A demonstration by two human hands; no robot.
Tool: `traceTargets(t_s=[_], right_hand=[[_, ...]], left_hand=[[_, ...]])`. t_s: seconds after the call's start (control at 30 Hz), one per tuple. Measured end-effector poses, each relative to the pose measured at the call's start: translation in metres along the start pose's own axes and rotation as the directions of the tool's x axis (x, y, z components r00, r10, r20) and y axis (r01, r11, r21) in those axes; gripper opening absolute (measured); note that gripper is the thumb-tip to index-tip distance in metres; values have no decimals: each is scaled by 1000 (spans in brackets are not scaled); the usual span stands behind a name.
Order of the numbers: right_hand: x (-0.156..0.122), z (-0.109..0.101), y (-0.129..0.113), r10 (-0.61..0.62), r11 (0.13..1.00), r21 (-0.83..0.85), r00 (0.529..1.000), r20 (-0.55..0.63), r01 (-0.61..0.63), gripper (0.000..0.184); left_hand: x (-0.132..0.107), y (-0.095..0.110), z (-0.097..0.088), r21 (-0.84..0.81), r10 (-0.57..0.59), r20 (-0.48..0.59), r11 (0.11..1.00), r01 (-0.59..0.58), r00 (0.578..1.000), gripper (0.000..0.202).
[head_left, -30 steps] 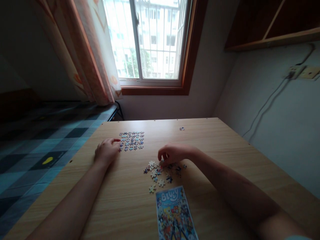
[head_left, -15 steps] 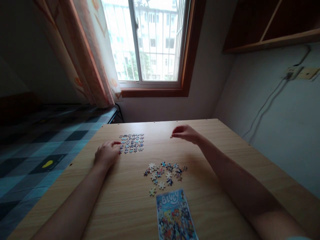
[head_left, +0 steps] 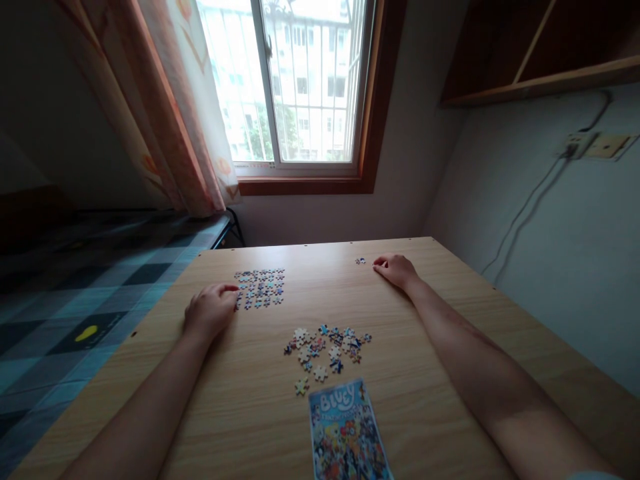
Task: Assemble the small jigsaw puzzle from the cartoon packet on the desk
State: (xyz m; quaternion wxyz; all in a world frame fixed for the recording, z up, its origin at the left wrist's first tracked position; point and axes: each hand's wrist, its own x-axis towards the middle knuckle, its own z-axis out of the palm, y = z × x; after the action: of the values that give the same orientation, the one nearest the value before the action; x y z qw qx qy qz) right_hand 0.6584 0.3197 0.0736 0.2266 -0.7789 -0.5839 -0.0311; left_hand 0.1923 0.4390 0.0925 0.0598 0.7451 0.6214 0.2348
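Note:
On the left of the table, my left hand (head_left: 210, 308) rests with its fingers loosely stretched, fingertips at the left edge of neat rows of jigsaw pieces (head_left: 260, 289). Farther right, near the table's far edge, my right hand (head_left: 396, 271) is closed in a pinch on a jigsaw piece (head_left: 374, 265), mostly hidden by the fingertips. Just left of it lie a couple of jigsaw pieces (head_left: 360, 261). A loose pile of jigsaw pieces (head_left: 320, 373) is spread across the middle, some showing pale backs. Nearer me lies a picture sheet (head_left: 347, 427) marked "Bluey".
The wooden table (head_left: 240, 413) reaches toward a barred window (head_left: 315, 93). A checked bed (head_left: 95, 280) stands along the left, beside a curtain (head_left: 165, 120). On the right wall are a shelf (head_left: 540, 83) and a cable (head_left: 520, 213) plugged into a socket.
My right hand has moved right, and a couple of jigsaw pieces now show on the table to its left. My left hand stays beside the rows. The view has shifted slightly.

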Motion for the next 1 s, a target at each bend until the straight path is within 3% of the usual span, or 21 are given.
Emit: traceTargets(t_s=[0.47,1.0], right_hand=[[4,15,8,-38,998,-58,999,27,39,34],[5,18,2,-47,994,-93,996,70,53,38]], left_hand=[[-1,3,0,22,-2,8,1000,2,1000,35],[-1,3,0,27,-6,10,1000,6,1000,36]])
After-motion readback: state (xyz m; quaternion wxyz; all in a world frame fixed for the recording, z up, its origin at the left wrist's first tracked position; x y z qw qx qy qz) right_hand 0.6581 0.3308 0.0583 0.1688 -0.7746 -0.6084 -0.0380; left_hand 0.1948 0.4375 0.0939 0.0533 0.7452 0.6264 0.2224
